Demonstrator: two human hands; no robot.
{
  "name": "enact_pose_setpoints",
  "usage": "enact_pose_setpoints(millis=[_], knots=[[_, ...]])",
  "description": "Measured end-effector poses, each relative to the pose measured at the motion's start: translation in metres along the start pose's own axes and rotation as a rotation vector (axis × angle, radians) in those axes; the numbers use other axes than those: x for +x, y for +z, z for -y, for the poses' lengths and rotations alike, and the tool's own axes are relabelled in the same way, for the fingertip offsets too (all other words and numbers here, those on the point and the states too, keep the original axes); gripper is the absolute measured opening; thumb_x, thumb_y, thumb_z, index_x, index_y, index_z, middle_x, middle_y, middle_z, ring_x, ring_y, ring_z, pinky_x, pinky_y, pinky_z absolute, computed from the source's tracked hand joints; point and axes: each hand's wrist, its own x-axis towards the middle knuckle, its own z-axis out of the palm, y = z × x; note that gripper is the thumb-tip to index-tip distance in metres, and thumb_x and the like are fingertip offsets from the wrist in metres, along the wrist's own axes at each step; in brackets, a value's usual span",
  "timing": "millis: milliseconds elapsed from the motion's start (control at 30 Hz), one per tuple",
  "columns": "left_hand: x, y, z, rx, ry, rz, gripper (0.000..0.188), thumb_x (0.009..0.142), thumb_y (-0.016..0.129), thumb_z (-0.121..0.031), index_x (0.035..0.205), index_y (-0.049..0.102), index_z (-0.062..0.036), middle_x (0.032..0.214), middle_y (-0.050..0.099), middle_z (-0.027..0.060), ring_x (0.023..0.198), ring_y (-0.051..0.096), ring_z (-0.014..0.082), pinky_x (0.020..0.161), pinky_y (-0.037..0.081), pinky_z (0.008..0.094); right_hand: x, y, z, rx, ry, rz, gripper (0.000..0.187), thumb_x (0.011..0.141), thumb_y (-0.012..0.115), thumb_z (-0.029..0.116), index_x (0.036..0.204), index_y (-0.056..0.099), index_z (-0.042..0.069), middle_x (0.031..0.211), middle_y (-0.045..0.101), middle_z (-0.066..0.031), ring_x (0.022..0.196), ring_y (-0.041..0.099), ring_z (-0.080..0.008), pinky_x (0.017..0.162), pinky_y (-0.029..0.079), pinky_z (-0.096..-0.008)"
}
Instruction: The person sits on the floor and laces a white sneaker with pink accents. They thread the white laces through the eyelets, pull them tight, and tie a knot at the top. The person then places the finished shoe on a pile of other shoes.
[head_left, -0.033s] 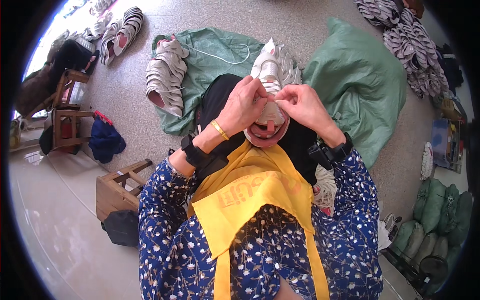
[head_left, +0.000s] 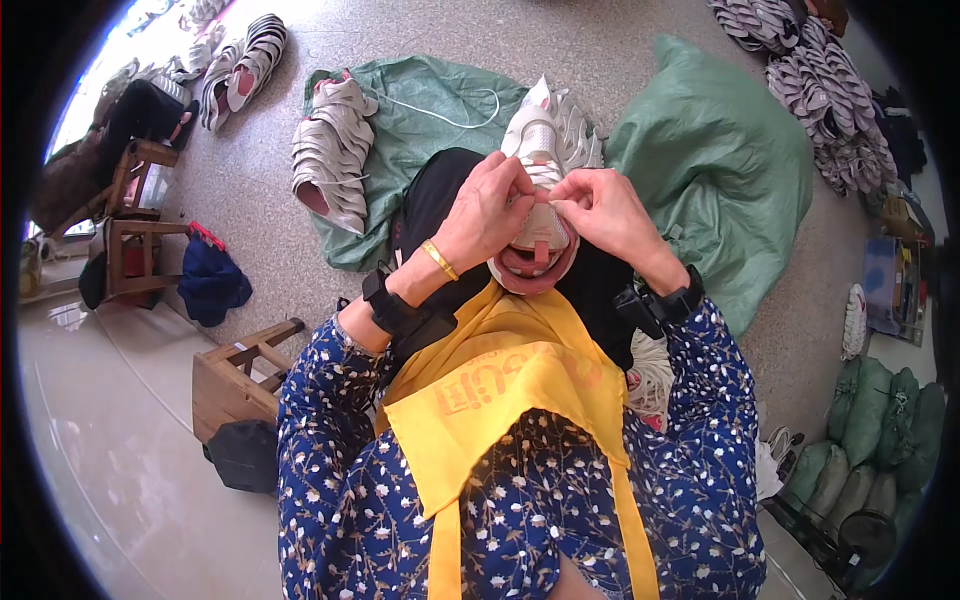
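Thumb and finger are pressed together on the left hand (head_left: 484, 214), and the right hand (head_left: 608, 210) pinches the same way just beside it, both up over one shoe (head_left: 540, 230). I can't tell what they pinch; it is too small to see. The shoe is pale with a pink inside. It is between the person's knees, with its open end facing the person. A gold bracelet (head_left: 440, 261) goes round the left wrist, and each wrist has a black strap (head_left: 390, 308). A yellow apron (head_left: 480, 400) hangs over a blue shirt (head_left: 500, 510) with small white flowers. Left of the knees, a stack of shoes (head_left: 335, 140) lies on a green sheet (head_left: 430, 85), near a loopy white lace (head_left: 440, 121). A big green sack (head_left: 715, 160) is on the right. Farther out, a wooden stool (head_left: 230, 398) is on the left, and more shoes (head_left: 830, 110) make a heap at the far right.
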Motion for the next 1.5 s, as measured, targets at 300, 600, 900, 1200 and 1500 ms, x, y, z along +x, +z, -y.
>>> enact_pose_setpoints(millis=[300, 600, 900, 1200, 1500], knots=[[0.001, 0.001, -0.004, 0.002, -0.005, -0.015, 0.013, 0.085, 0.073, -0.004, 0.090, 0.061, -0.0003, 0.087, 0.056, 0.0101, 0.074, 0.061, 0.0229, 0.067, 0.051, 0.0346, 0.005, 0.002, 0.001, -0.104, -0.072, -0.106, 0.021, 0.082, 0.078, 0.017, 0.080, 0.069, -0.002, 0.073, 0.071, -0.0173, 0.069, 0.073, -0.0308, 0.063, 0.055, -0.0395], [-0.002, -0.021, -0.013, 0.052, -0.038, -0.082, 0.009, 0.085, 0.068, -0.001, 0.086, 0.059, -0.0004, 0.078, 0.059, 0.0101, 0.065, 0.058, 0.0209, 0.060, 0.049, 0.0349, -0.001, -0.039, 0.009, -0.042, -0.054, 0.037, 0.024, 0.084, 0.079, 0.019, 0.089, 0.066, 0.000, 0.070, 0.064, -0.0057, 0.061, 0.060, -0.0141, 0.059, 0.049, -0.0310], [-0.058, -0.168, 0.043, 0.305, -0.453, -0.035, 0.010, 0.087, 0.066, -0.007, 0.088, 0.060, 0.0012, 0.073, 0.063, 0.0142, 0.063, 0.060, 0.0241, 0.063, 0.050, 0.0372, -0.006, -0.067, 0.009, 0.186, -0.048, 0.166, 0.017, 0.086, 0.077, 0.009, 0.096, 0.065, 0.003, 0.077, 0.059, 0.0059, 0.063, 0.049, 0.0000, 0.056, 0.040, -0.0194], [-0.185, -0.248, 0.151, 0.879, -0.646, -0.038, 0.011, 0.088, 0.060, -0.009, 0.090, 0.059, 0.0011, 0.084, 0.068, 0.0252, 0.085, 0.065, 0.0478, 0.077, 0.051, 0.0546, -0.006, -0.027, 0.000, -0.039, -0.211, 0.016, 0.023, 0.080, 0.070, 0.001, 0.102, 0.064, 0.000, 0.095, 0.070, -0.0126, 0.068, 0.067, -0.0232, 0.064, 0.054, -0.0349], [-0.063, -0.099, 0.008, 0.247, -0.058, -0.083, 0.034, 0.084, 0.072, 0.004, 0.116, 0.062, -0.0012, 0.110, 0.069, 0.0136, 0.103, 0.068, 0.0289, 0.093, 0.054, 0.0374, -0.035, -0.008, -0.019, -0.186, -0.315, -0.177, 0.012, 0.090, 0.064, 0.000, 0.101, 0.065, -0.001, 0.091, 0.069, -0.0199, 0.086, 0.068, -0.0400, 0.073, 0.054, -0.0461]])
